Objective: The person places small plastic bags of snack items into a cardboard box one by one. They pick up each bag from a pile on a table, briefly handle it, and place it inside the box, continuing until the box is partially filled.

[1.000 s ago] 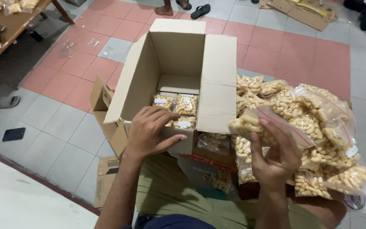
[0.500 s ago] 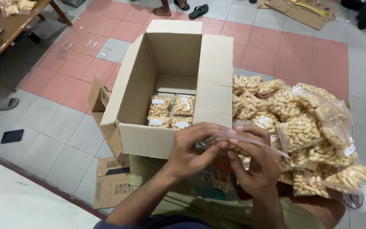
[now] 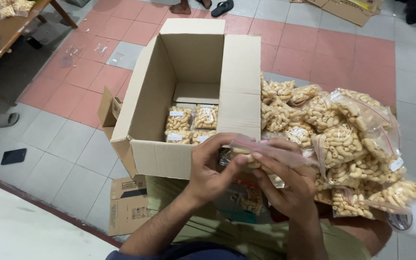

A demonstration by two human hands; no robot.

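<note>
Clear snack bag [image 3: 266, 155], red zip strip, pale curled snacks inside, held in front of open cardboard box [image 3: 169, 156]. Left hand [image 3: 211, 171] and right hand [image 3: 285, 185] both pinch its top edge.

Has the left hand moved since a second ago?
Yes. The left hand has left the near wall of the cardboard box and moved right, to the clear snack bag that the right hand holds.

Both hands — left hand [image 3: 213, 168], right hand [image 3: 285, 185] — pinch clear zip-top plastic snack bag [image 3: 266, 155] before open brown cardboard box [image 3: 193, 82]; heap of filled clear snack bags [image 3: 343, 139] just beside.
</note>
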